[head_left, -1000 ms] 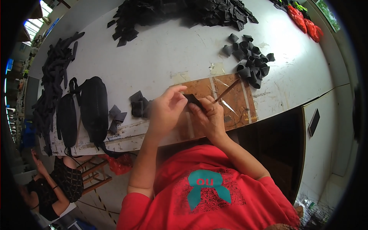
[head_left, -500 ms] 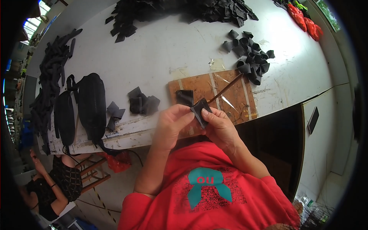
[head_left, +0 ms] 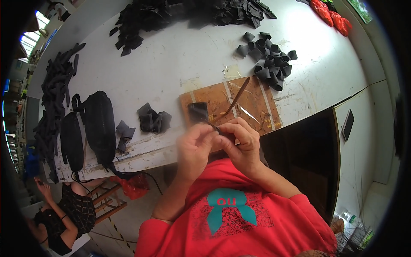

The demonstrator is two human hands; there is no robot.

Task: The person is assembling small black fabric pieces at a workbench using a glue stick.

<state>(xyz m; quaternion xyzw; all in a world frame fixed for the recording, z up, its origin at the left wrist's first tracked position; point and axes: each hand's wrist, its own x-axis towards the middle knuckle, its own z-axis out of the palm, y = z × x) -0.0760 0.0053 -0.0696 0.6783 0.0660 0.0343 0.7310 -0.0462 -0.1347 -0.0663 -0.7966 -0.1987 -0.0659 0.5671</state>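
My left hand [head_left: 195,147] and my right hand [head_left: 240,143] meet at the near edge of a brown board [head_left: 218,92]. Between their pinched fingertips is a small black fabric piece [head_left: 217,129], mostly covered by the fingers. Just beyond my left fingers, a black square piece [head_left: 198,111] lies on the board. A thin brown stick [head_left: 238,96] slants across the board past my right fingers. To the left of the board, several black pieces [head_left: 154,121] sit in a small pile on the white table [head_left: 188,51].
Curled black pieces [head_left: 269,60] lie beyond the board, with a large black heap [head_left: 167,17] at the far edge. Black pouches [head_left: 99,124] and a pile of black strips [head_left: 55,94] are leftward. A seated person [head_left: 64,218] is at lower left; red bags [head_left: 329,17] lie far right.
The black fabric piece has turned between my fingers and shows less of its face. My fingers have closed in around it. The whole view has shifted slightly.
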